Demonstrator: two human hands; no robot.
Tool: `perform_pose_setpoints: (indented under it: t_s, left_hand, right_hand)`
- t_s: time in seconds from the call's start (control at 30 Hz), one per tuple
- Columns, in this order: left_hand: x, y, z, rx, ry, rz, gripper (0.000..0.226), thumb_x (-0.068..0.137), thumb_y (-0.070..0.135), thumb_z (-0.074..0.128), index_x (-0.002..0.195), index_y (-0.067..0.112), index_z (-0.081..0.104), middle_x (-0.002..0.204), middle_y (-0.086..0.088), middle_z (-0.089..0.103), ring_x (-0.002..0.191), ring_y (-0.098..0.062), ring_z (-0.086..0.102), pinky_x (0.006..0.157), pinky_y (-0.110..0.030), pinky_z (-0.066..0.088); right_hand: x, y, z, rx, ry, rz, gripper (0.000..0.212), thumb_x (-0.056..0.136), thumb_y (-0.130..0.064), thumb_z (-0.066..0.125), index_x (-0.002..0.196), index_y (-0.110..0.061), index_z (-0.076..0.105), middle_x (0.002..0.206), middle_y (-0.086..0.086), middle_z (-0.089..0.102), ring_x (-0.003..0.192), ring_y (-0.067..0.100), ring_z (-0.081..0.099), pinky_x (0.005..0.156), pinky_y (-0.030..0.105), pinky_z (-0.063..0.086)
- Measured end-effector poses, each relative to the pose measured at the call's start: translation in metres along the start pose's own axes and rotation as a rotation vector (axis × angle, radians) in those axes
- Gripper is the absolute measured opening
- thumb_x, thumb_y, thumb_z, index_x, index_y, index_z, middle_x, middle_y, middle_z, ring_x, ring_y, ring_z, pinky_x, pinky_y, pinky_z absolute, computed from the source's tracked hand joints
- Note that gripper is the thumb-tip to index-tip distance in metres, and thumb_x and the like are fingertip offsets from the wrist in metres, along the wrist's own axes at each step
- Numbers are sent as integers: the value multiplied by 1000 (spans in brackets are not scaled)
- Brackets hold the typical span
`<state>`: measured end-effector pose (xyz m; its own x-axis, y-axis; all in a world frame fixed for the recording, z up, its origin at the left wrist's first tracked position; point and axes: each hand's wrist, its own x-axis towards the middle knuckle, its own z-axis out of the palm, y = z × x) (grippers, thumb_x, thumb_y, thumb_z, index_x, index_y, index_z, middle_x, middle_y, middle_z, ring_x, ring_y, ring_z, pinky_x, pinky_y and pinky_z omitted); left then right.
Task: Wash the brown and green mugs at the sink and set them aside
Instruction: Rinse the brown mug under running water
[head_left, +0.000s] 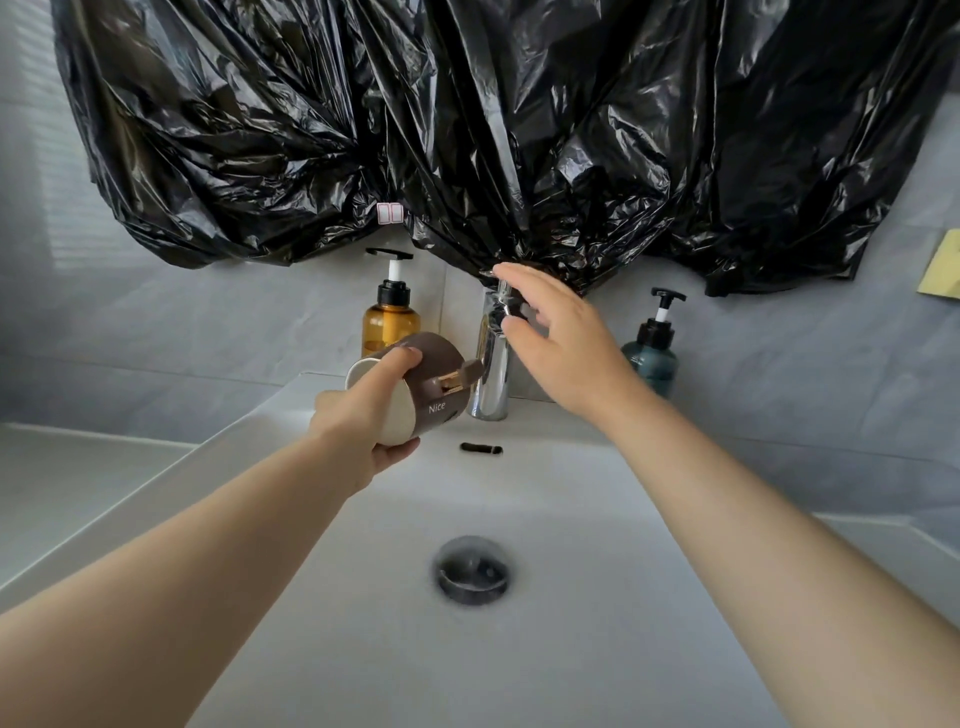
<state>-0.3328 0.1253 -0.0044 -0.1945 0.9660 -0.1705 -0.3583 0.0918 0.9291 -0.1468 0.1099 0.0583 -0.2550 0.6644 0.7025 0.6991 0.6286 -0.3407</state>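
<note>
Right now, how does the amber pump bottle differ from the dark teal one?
The amber bottle is see-through and stands left of the faucet; the teal bottle looks opaque and stands right of it. The brown mug in the left hand hides the amber bottle's base; the teal bottle's base shows. Both stand upright with black pumps on white stems.

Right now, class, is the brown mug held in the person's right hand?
No, the left hand grips the brown mug, while the right hand reaches, fingers open, to the faucet.
</note>
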Motion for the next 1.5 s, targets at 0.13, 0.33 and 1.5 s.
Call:
perform_pose_setpoints:
  t_s: [0.13,0.33,1.5]
  left_hand:
    - [-3,0,-1,58,-5,30,74,60,45,85,120,15,53,119,-9,60,102,-25,64,68,-37,59]
    - [-21,-2,3,315,-55,215,74,60,44,85,121,16,54,113,-8,63,101,-25,64,74,-36,56]
    - [-134,-16,-49,815,-165,411,29,85,35,74,111,24,66,110,10,68,100,-13,63,76,-26,46]
  right_hand:
    - [-23,7,-2,38,47,90,43,98,-22,49,141,-22,51,144,-8,50,133,6,43,114,33,35]
    - [-52,14,-11,37,-2,249,43,97,-29,54,139,-24,50,141,-4,51,127,10,48,106,34,41]
    - [-87,-44,-105,-76,-80,389,58,73,-37,80,126,-27,60,120,-6,61,107,10,54,83,21,37]
